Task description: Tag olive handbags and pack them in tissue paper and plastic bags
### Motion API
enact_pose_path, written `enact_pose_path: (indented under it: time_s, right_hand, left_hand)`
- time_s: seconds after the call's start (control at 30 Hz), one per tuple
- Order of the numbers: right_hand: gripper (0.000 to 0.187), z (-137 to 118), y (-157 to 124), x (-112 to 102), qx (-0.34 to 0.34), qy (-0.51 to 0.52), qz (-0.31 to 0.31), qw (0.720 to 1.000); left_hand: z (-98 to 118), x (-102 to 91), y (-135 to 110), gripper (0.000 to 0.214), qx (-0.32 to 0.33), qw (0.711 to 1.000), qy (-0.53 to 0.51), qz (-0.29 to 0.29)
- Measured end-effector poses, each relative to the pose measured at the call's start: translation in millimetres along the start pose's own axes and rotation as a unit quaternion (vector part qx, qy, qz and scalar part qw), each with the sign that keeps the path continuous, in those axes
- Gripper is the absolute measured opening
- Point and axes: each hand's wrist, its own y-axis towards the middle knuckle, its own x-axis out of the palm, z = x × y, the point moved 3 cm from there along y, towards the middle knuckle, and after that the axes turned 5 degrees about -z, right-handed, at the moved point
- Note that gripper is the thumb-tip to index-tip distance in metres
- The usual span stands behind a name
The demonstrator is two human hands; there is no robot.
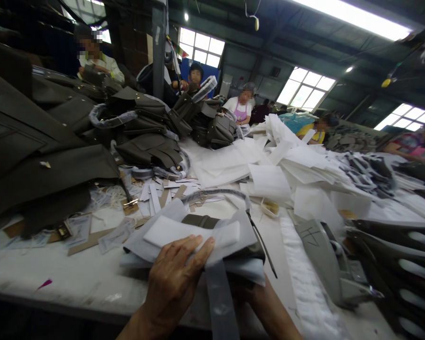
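Observation:
A dark olive handbag (201,221) lies on the table in front of me, mostly covered by thin white wrapping sheets. Its curved handle (226,191) is wrapped in clear plastic, and a thin dark strap (267,250) hangs at its right. A strip of white foam (163,233) rests across the bag. My left hand (179,269) lies flat on the foam, fingers stretched out and pressing it. My right hand (246,293) is at the bag's lower right side, its fingers hidden beneath the bag. A translucent strip (221,302) hangs down between my hands.
Dark bags (148,151) are heaped at the left and back. White sheets (233,160) are piled behind. A grey tape dispenser (326,264) stands at right, beside stacked dark pieces (393,264). Card scraps (159,196) lie behind the bag. Several co-workers sit farther back.

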Motion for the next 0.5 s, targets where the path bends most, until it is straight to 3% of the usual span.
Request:
enact_pose_path:
  time_s: [0.13, 0.23, 0.33, 0.4, 0.5]
  right_hand:
    - [0.044, 16, -21, 25, 0.121, 0.159, -0.019, 0.980]
    - [0.047, 22, -39, 40, 0.152, 0.250, -0.012, 0.956]
    - [0.053, 33, -55, 54, 0.169, 0.323, -0.045, 0.930]
    - [0.055, 41, -64, 56, 0.184, 0.324, -0.076, 0.925]
    - [0.049, 36, -79, 39, 0.192, 0.196, -0.164, 0.948]
  left_hand:
    - [14, 19.6, -11, 0.039, 0.020, 0.999, 0.028, -0.029]
    - [23, 29.6, -24, 0.039, 0.049, 0.997, 0.047, -0.039]
    - [27, 33.7, -34, 0.041, 0.061, 0.995, 0.055, -0.048]
    - [29, 34.6, -37, 0.041, 0.069, 0.994, 0.062, -0.053]
    - [30, 36.1, -41, 0.041, 0.083, 0.992, 0.074, -0.065]
